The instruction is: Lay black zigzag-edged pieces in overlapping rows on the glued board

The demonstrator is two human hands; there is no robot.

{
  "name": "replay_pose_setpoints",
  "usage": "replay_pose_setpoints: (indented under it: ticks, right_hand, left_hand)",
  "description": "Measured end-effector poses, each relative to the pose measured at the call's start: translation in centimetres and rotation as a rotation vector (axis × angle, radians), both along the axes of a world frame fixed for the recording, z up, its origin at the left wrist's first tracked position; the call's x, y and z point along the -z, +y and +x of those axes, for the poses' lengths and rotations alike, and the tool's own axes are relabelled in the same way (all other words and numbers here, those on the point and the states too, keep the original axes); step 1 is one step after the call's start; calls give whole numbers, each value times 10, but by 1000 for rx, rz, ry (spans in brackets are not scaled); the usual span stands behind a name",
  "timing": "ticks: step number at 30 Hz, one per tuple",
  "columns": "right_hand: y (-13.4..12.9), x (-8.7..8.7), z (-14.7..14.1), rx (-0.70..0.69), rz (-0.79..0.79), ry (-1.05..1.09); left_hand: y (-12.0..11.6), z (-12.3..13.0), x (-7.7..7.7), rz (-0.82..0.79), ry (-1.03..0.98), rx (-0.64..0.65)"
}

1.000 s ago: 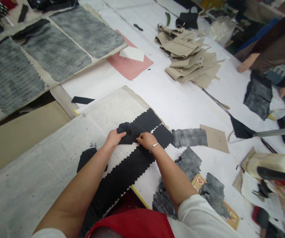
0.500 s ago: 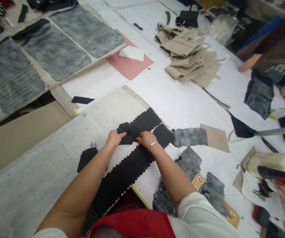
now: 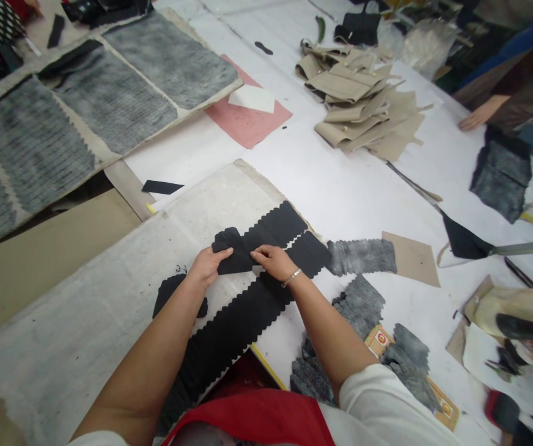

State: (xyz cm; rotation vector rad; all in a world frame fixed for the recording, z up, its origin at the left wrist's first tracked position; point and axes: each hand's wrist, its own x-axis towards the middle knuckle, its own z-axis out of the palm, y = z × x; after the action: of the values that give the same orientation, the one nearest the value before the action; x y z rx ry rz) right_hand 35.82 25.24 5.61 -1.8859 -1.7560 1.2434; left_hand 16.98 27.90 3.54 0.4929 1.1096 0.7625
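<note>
Thin black strip, pinched by both hands near the right edge of the pale board.
Left hand (image 3: pixel 205 266) pinches the bunched left end of the black strip (image 3: pixel 278 222), thumb on top; right hand (image 3: pixel 274 261) pinches farther right along the near side, fingertips together. Strip runs to the right edge of the pale board (image 3: pixel 62 341), which lies on the bench (image 3: pixel 350 186); second black strip (image 3: pixel 233 319) lies along the board's near edge, ending at the near-right corner. Handling, my read: light, limp, creases easily, little slip. Best hold is both ends, fingers flat, off the scallops, which look easiest to bend or tear.
</note>
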Motion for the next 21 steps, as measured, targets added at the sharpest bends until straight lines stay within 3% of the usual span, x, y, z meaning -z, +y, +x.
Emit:
replay_pose_setpoints:
  ticks: [3, 8, 14, 21]
  right_hand:
    - [-2, 8, -6, 38, -126, 301]
    - [-6, 15, -16, 235, -235, 438]
    - [-6, 17, -16, 257, -191, 327]
    - [-5, 20, -16, 179, -224, 234]
  left_hand:
    - [-5, 5, 2, 7, -21, 4]
    - [-14, 11, 3, 5, -24, 10]
    - [-19, 7, 2, 36, 39, 26]
    - [-21, 7, 16, 168, 331, 37]
